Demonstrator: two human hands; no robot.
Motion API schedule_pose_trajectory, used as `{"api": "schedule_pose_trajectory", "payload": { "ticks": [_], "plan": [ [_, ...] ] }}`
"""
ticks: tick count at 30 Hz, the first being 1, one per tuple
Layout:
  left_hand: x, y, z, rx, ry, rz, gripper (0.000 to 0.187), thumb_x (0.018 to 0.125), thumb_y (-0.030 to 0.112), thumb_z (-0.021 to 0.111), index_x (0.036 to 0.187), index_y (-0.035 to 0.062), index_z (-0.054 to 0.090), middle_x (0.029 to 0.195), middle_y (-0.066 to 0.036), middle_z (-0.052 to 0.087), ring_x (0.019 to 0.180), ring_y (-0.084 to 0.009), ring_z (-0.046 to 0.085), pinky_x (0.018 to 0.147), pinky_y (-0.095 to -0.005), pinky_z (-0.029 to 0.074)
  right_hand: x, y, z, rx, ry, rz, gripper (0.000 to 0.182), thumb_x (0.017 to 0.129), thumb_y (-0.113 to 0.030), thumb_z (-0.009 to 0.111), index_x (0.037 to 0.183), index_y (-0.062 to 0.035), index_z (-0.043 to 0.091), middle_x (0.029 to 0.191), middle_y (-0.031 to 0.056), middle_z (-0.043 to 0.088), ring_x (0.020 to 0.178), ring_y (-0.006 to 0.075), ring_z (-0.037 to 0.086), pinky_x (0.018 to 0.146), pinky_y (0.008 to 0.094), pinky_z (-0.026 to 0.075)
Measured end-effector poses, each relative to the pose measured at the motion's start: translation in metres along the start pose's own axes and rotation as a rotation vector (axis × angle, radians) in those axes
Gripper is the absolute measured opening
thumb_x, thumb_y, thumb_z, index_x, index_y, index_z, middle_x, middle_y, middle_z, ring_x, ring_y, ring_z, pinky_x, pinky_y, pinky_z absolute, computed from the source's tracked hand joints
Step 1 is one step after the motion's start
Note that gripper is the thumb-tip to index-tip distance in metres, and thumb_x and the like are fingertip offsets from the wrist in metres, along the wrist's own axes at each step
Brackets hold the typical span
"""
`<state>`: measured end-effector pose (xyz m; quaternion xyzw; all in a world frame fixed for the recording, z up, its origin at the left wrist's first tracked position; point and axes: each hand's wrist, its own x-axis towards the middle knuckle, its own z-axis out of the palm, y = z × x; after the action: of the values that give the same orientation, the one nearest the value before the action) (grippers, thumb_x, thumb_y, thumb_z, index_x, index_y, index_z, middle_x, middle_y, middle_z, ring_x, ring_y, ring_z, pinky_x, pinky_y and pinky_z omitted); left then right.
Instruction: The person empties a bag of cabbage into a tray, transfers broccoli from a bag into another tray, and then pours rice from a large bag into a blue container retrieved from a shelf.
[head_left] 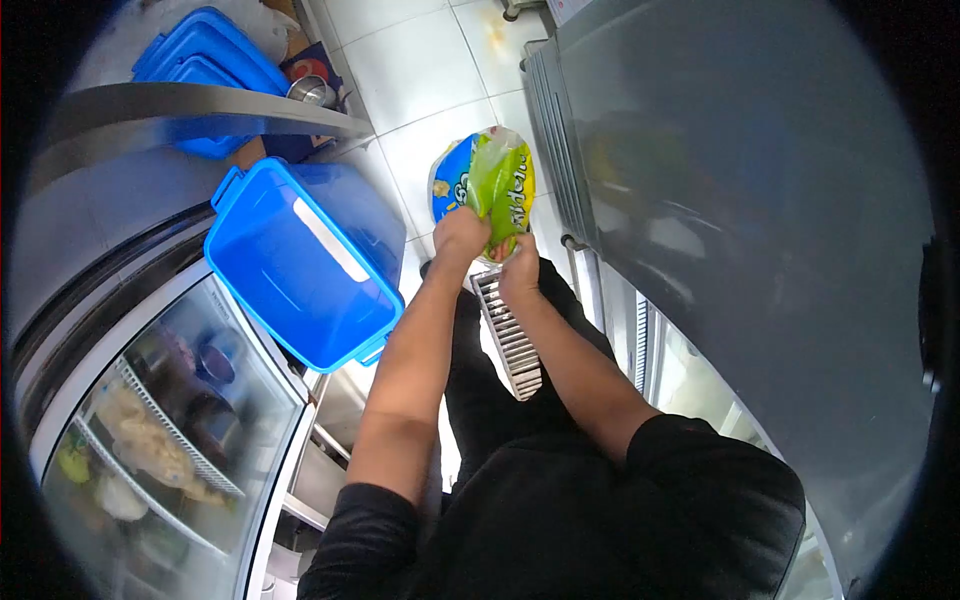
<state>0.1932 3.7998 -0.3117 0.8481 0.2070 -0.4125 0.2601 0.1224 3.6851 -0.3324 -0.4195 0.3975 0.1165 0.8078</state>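
Note:
A large plastic bag [508, 190], printed green, blue and yellow with white lettering, is in front of me above the tiled floor. My left hand [463, 235] is closed on its near left side. At the near right edge of the bag, my right hand [518, 268] is closed too, with its fingers curled into the plastic. The two hands are a short distance apart. Whatever the bag contains is hidden. To the left of my arms stands an uncovered blue plastic bin [290, 260], its inner walls and bottom showing.
A metal floor grate [512, 345] lies between my legs. On the right a large grey panel [740, 200] fills much of the view. At the lower left is a glass-fronted fridge [170, 430] with food on racks. Blue lids [210, 60] and a metal cup [312, 92] sit upper left.

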Motion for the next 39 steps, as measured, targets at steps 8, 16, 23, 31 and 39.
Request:
{"api": "schedule_pose_trajectory", "payload": {
  "ticks": [8, 16, 23, 31, 39],
  "plan": [
    [-0.035, -0.083, 0.039, -0.204, 0.186, 0.152, 0.041, 0.092, 0.038, 0.061, 0.085, -0.0003, 0.073, 0.082, -0.028, 0.067, 0.083, -0.0442, 0.068, 0.076, -0.0502, 0.054, -0.052, 0.036, -0.006, -0.408, -0.089, -0.022, 0.037, 0.090, -0.024, 0.043, 0.060, -0.0046, 0.051, 0.057, 0.0094, 0.053, 0.056, 0.0202, 0.053, 0.058, 0.0347, 0.041],
    [-0.107, -0.122, 0.127, -0.289, 0.084, -0.041, 0.053, 0.098, 0.042, 0.053, 0.081, -0.0052, 0.070, 0.083, -0.032, 0.066, 0.085, -0.0470, 0.067, 0.080, -0.0507, 0.053, -0.078, 0.052, -0.108, -0.729, -0.299, -0.102, 0.029, 0.091, -0.016, 0.047, 0.066, -0.0022, 0.053, 0.060, 0.0072, 0.050, 0.058, 0.0171, 0.051, 0.055, 0.0345, 0.040],
    [-0.170, -0.158, 0.133, 0.018, -0.118, -0.112, 0.056, 0.101, 0.044, 0.044, 0.088, -0.0028, 0.072, 0.090, -0.025, 0.071, 0.087, -0.0417, 0.070, 0.080, -0.0470, 0.055, -0.139, 0.073, -0.123, -1.205, -0.580, -0.353, 0.017, 0.085, -0.008, 0.053, 0.083, 0.0057, 0.062, 0.085, 0.0229, 0.061, 0.084, 0.0398, 0.060, 0.072, 0.0443, 0.047],
    [-0.169, -0.133, 0.114, 0.015, -0.096, -0.190, 0.060, 0.101, 0.049, 0.041, 0.088, 0.0007, 0.074, 0.090, -0.024, 0.071, 0.089, -0.0405, 0.070, 0.083, -0.0477, 0.055, -0.124, 0.036, -0.117, -1.147, -0.734, -0.316, 0.017, 0.079, -0.008, 0.057, 0.092, -0.0003, 0.065, 0.100, 0.0171, 0.065, 0.098, 0.0362, 0.060, 0.091, 0.0434, 0.047],
    [-0.163, -0.129, 0.126, -0.104, -0.016, -0.370, 0.059, 0.098, 0.052, 0.047, 0.095, -0.0007, 0.073, 0.101, -0.027, 0.070, 0.100, -0.0417, 0.068, 0.089, -0.0484, 0.053, -0.100, -0.067, -0.118, -1.581, -0.996, -0.523, 0.037, 0.082, -0.016, 0.068, 0.117, -0.0062, 0.061, 0.129, 0.0153, 0.056, 0.126, 0.0362, 0.049, 0.107, 0.0475, 0.040]
  ]
}}
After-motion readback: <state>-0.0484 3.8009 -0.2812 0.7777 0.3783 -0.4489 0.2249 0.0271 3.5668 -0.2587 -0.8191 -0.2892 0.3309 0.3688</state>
